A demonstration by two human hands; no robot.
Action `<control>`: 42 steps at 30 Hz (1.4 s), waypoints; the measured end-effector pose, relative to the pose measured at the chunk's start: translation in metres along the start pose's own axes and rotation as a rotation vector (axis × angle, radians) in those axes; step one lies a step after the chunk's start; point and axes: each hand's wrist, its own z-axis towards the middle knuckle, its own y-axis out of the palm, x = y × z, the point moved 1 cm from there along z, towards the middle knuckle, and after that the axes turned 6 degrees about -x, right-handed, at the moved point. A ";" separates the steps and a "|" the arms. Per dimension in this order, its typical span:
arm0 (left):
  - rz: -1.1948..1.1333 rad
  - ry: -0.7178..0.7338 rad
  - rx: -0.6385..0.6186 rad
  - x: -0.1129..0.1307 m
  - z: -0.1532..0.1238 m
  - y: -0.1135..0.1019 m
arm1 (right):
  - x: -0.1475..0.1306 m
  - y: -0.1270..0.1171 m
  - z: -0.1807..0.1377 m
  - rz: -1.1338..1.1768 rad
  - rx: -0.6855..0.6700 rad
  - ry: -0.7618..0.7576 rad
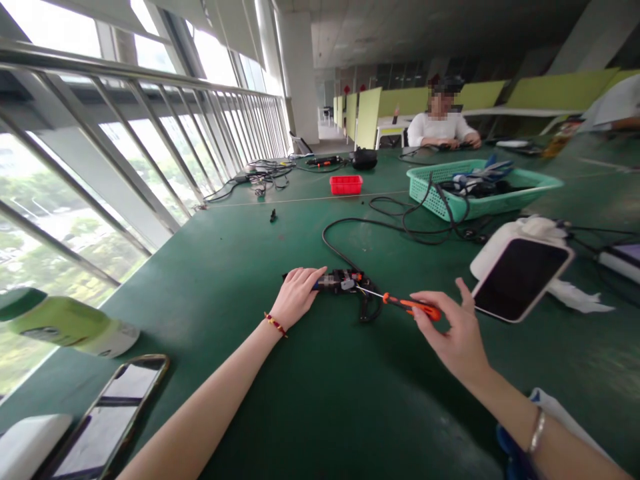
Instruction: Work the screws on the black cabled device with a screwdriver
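A black corded device (pixel 341 283), seemingly a power tool with inner parts exposed, lies on the green table (pixel 280 400). My left hand (pixel 300 290) is wrapped over its left end and holds it against the tabletop. Between the thumb and fingers of my right hand (pixel 453 327) is a screwdriver (pixel 413 307) with an orange and black handle. Its thin shaft points left, and the tip reaches the exposed parts near a grey piece; whether it sits in a screw I cannot tell. A black cord (pixel 345 223) runs from the device toward the back right.
Behind the device are a red tray (pixel 346 185), a small black part (pixel 273 215) and a green basket (pixel 480 207) of parts. A propped phone (pixel 525 277) stands right; another phone (pixel 117 413) and a bottle (pixel 70 323) lie left. A person (pixel 440 127) sits across the table.
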 end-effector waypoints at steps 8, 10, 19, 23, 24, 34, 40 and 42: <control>0.017 -0.006 -0.014 0.002 0.001 0.000 | 0.027 -0.012 0.013 0.023 0.224 0.245; 0.011 -0.004 -0.015 0.002 0.001 0.000 | 0.037 -0.013 0.017 0.032 0.241 0.297; 0.011 -0.003 -0.013 0.002 0.001 0.000 | 0.014 -0.006 0.009 0.075 0.239 0.106; 0.034 -0.010 -0.017 0.003 0.000 0.000 | -0.009 -0.004 0.002 -0.019 0.109 -0.206; 0.039 -0.010 -0.016 0.004 0.000 0.000 | -0.010 -0.003 0.002 -0.040 0.113 -0.229; 0.063 -0.001 -0.026 0.005 0.001 0.001 | -0.005 0.003 0.009 -0.138 0.117 -0.189; 0.074 -0.003 -0.021 0.005 0.000 0.000 | -0.004 0.004 0.009 -0.127 0.127 -0.182; 0.074 0.002 -0.022 0.005 0.000 0.000 | -0.005 0.004 0.008 -0.117 0.121 -0.191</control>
